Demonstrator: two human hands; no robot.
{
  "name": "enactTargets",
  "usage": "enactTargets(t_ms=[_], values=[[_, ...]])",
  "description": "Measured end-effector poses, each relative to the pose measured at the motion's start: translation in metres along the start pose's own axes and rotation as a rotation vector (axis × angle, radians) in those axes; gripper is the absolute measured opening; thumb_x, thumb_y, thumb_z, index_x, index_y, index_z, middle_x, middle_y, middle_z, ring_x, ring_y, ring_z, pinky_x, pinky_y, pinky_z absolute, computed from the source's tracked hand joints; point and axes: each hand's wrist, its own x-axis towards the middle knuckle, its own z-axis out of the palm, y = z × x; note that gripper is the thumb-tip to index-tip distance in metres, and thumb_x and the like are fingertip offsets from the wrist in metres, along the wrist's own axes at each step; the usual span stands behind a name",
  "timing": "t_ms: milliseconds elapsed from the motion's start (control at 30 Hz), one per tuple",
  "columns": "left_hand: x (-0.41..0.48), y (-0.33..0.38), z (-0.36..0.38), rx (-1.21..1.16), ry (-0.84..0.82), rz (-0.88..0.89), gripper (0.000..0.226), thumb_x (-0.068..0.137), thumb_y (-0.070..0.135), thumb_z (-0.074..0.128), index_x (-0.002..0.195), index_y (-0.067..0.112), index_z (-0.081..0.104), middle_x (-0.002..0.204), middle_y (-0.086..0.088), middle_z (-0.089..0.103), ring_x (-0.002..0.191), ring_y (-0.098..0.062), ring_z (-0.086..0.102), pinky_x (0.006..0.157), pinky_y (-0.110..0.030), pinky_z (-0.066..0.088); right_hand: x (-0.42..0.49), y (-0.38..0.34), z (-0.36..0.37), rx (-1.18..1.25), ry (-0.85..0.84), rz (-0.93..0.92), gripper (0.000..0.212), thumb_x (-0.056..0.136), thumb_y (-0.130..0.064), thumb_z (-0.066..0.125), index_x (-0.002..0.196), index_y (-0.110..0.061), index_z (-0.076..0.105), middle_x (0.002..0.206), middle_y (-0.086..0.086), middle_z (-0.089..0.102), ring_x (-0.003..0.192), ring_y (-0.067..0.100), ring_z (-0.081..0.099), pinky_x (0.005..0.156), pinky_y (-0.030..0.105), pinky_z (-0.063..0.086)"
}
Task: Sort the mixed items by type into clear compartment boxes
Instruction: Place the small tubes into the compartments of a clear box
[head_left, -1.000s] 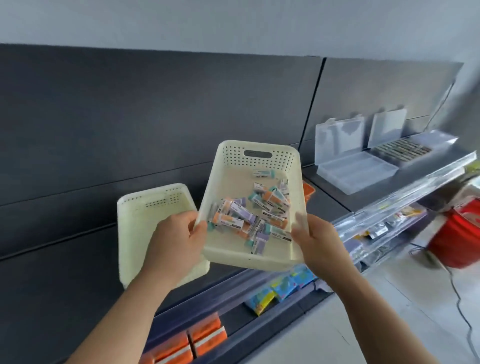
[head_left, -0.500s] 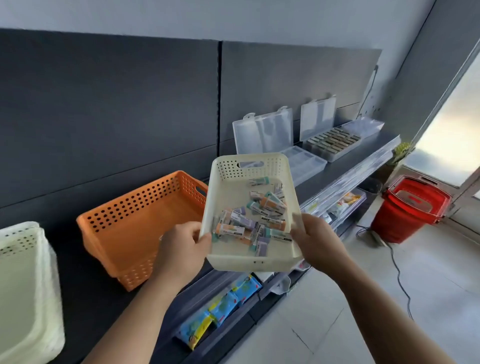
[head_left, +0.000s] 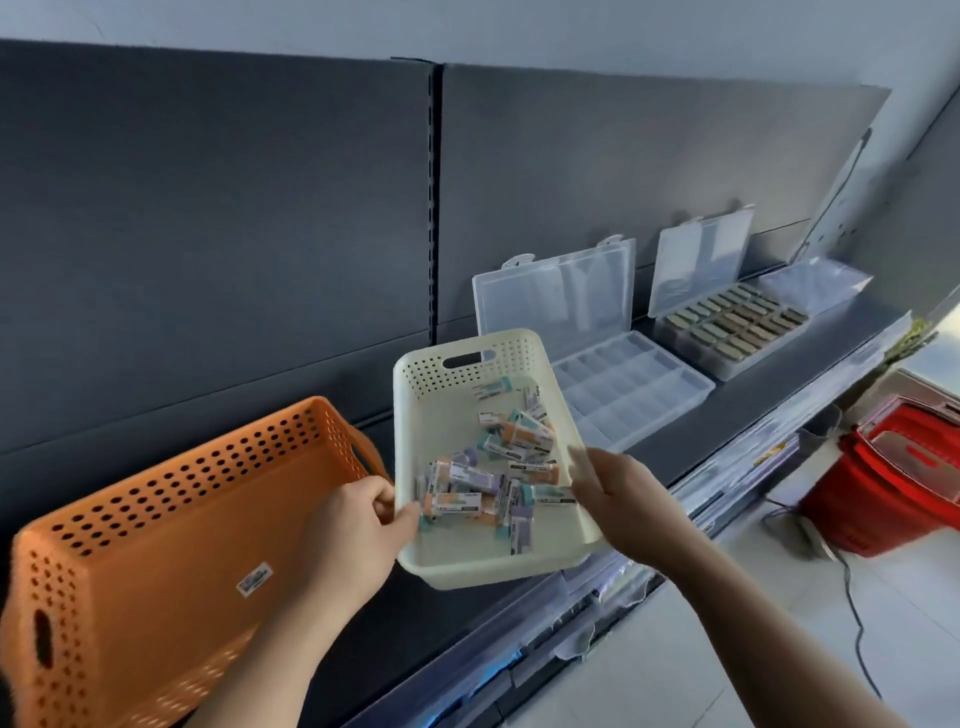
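I carry a cream perforated basket above the shelf's front edge. My left hand grips its left rim and my right hand grips its right rim. Several small wrapped erasers in orange, teal and purple lie loose inside it. Behind the basket on the shelf stands an open clear compartment box whose cells look bare, lid leaning on the back panel. To its right, a second open clear box is filled with rows of small items.
An orange perforated basket stands on the dark shelf at my left. A third clear box sits at the far right. A red shopping basket and a cable lie on the floor at the right. Lower shelves hold packaged goods.
I have moved right along the shelf with the cream basket in both hands. The stacked cream baskets have left the view and the clear boxes are nearer.
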Motion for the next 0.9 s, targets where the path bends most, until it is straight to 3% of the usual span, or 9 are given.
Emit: enactTargets(t_ms=[133,300,433,533,633,700,800,900], values=[[0.009,-0.006,0.001,-0.005,0.037,-0.096,0.031,0.082,0.029,0.072,0.062,0.010,0.058,0.053,-0.006,0.058,0.043,-0.013,0.044,0.044,-0.026,0.030,0.042,0.007,0.009,-0.019,-0.117,-0.075,0.018,0.095,-0.026,0.044,0.087,-0.021,0.059,0.079,-0.002,0.066,0.067,0.014,0.062,0.061,0.036,0.053],[0.006,-0.012,0.002,0.101,0.132,-0.214,0.036,0.083,0.032,0.071,0.059,0.010,0.055,0.044,0.000,0.047,0.038,-0.009,0.036,0.039,-0.020,0.027,0.085,0.008,0.028,0.004,-0.277,-0.212,0.018,0.094,-0.017,0.044,0.085,-0.025,0.057,0.071,-0.007,0.063,0.056,0.004,0.055,0.045,0.016,0.039],[0.000,-0.001,0.006,0.210,0.173,-0.324,0.041,0.085,0.041,0.067,0.057,0.018,0.048,0.041,0.003,0.040,0.037,-0.010,0.031,0.043,-0.021,0.020,0.109,0.015,0.037,0.046,-0.392,-0.299,0.019,0.092,-0.013,0.043,0.080,-0.022,0.054,0.070,-0.007,0.061,0.056,0.006,0.052,0.045,0.015,0.035],[0.001,0.013,0.012,0.390,0.181,-0.369,0.042,0.083,0.051,0.064,0.058,0.021,0.048,0.046,0.006,0.041,0.043,-0.008,0.034,0.045,-0.025,0.023,0.124,0.027,0.038,0.025,-0.432,-0.367,0.020,0.089,-0.013,0.046,0.072,-0.024,0.047,0.064,-0.008,0.055,0.050,0.005,0.044,0.043,0.015,0.032],[0.001,0.024,0.014,0.560,0.154,-0.443,0.041,0.082,0.061,0.059,0.064,0.025,0.053,0.057,0.009,0.052,0.057,-0.005,0.046,0.052,-0.026,0.039,0.137,0.039,0.034,0.072,-0.488,-0.418,0.007,0.083,-0.021,0.057,0.083,-0.028,0.059,0.073,-0.011,0.066,0.060,0.001,0.057,0.054,0.014,0.046],[-0.001,0.029,0.013,0.628,0.179,-0.482,0.038,0.083,0.063,0.057,0.069,0.027,0.057,0.065,0.012,0.059,0.068,-0.006,0.051,0.060,-0.029,0.046,0.146,0.045,0.029,0.147,-0.539,-0.429,0.014,0.081,-0.024,0.064,0.094,-0.031,0.064,0.085,-0.015,0.071,0.076,-0.003,0.065,0.069,0.019,0.055],[-0.002,0.034,0.015,0.598,0.239,-0.431,0.025,0.082,0.056,0.063,0.085,0.032,0.064,0.076,0.017,0.060,0.074,-0.003,0.052,0.064,-0.025,0.047,0.160,0.045,0.022,0.139,-0.449,-0.533,0.008,0.082,-0.025,0.068,0.090,-0.024,0.065,0.084,-0.009,0.068,0.081,0.005,0.064,0.076,0.026,0.055],[0.003,0.037,0.026,0.571,0.122,-0.293,0.035,0.079,0.051,0.068,0.108,0.032,0.066,0.092,0.021,0.057,0.089,-0.003,0.047,0.072,-0.018,0.040,0.168,0.032,0.020,0.112,-0.398,-0.670,0.019,0.086,-0.026,0.067,0.105,-0.023,0.067,0.101,-0.009,0.066,0.091,0.007,0.062,0.081,0.024,0.053]])
